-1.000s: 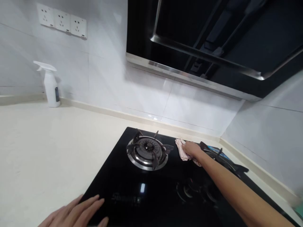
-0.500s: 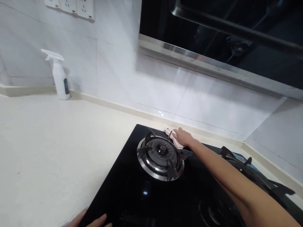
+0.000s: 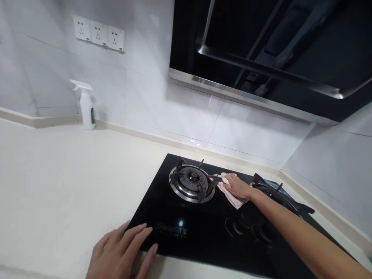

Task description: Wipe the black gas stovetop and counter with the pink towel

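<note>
A black glass gas hob is set into the cream countertop. My right hand presses a pale pink cloth flat on the glass, just right of the left burner; its fingers curl over the cloth. My left hand lies flat with fingers apart on the hob's front left corner and the counter, holding nothing. My right forearm crosses in front of the right burner and partly hides it.
A white spray bottle stands against the back wall at the left. Three wall sockets sit above it. A black range hood overhangs the hob. Two knobs are on the glass. Cream countertop stretches left.
My right hand has drawn the cloth from behind the left burner to the glass at its right side. The view tilted up again, and my left hand shows more fully.
</note>
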### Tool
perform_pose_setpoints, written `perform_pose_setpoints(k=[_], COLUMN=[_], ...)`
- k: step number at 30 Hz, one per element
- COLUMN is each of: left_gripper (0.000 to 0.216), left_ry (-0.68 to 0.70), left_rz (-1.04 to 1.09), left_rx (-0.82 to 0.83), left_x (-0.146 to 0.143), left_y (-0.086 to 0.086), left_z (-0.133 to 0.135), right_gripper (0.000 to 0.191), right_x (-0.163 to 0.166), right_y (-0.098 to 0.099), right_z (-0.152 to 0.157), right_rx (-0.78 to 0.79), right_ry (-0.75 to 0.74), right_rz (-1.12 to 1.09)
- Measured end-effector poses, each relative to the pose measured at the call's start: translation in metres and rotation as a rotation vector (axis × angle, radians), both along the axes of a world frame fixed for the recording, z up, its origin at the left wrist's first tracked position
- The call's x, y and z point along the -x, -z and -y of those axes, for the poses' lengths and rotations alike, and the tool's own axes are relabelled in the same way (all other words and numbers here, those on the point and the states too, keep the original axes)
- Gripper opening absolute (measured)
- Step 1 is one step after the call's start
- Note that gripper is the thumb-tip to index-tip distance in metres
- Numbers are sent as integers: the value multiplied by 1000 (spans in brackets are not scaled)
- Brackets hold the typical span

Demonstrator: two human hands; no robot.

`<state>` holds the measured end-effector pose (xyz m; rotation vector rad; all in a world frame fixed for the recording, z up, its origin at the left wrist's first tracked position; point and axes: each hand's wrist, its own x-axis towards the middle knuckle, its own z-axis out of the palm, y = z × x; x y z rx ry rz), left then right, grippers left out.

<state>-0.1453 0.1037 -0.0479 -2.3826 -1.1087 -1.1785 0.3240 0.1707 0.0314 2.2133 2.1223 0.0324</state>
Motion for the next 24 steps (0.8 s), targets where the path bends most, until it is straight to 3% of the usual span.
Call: perform_pose_setpoints(k=[3, 10, 24], left_gripper=[33, 28, 28], left_ry=[-20, -33, -31], left_rz=[56, 98, 51], left_rx=[1, 36, 105], left_x=[-7, -13, -12], left_y=[-10, -16, -25], left_z=[8, 14, 16], right_gripper=[48, 49, 30], right_x=[7, 38, 91], right_y=[-5, -17, -34], right_z=[21, 37, 71], right_rx=[43, 121, 63], right_ry=[-9, -53, -141], right_rz=[-25, -40, -13])
